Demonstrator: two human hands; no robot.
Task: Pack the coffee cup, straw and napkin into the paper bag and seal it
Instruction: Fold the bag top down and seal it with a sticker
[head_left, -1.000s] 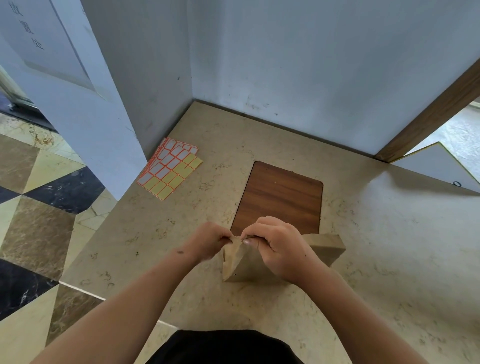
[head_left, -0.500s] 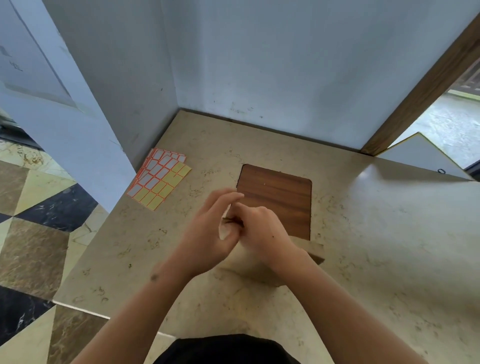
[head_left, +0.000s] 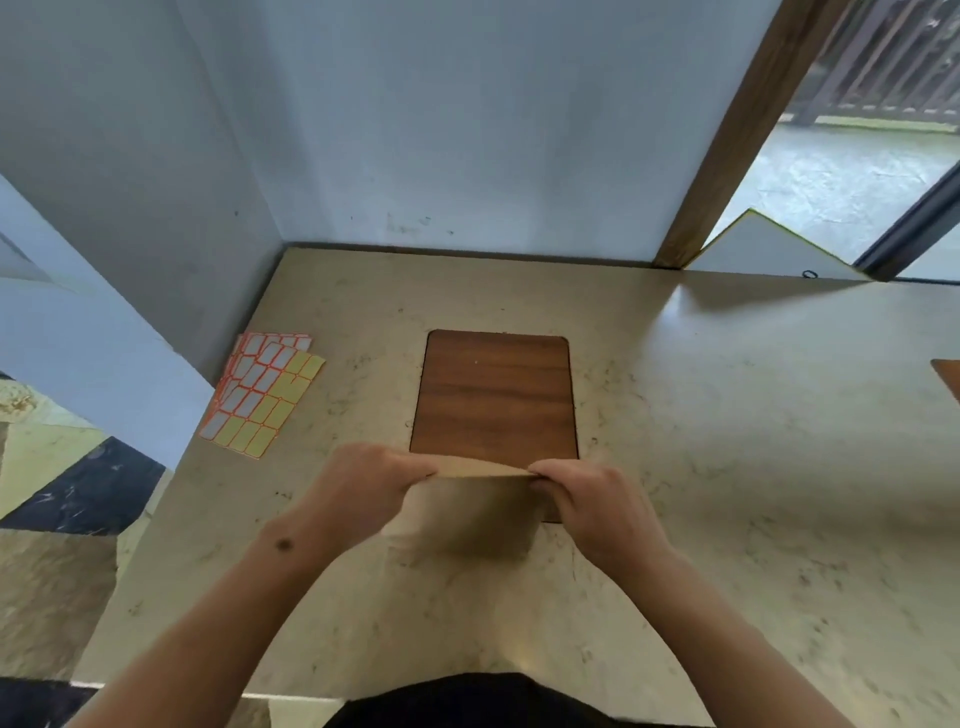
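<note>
Both hands pinch the top edge of the tan paper bag (head_left: 467, 514), left hand (head_left: 358, 486) and right hand (head_left: 587, 499) at opposite ends; that edge runs left-right, near the marble table's (head_left: 727, 467) front edge.

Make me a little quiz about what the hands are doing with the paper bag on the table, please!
1. True or false: both hands pinch the top edge of the paper bag.
2. What lies left of the wooden board: A) label sheets, B) scissors, C) a cup?
3. Which hand holds the bag's right corner?

Key
1. True: the left hand and right hand each pinch a corner.
2. A, the label sheets.
3. The right hand.
</note>
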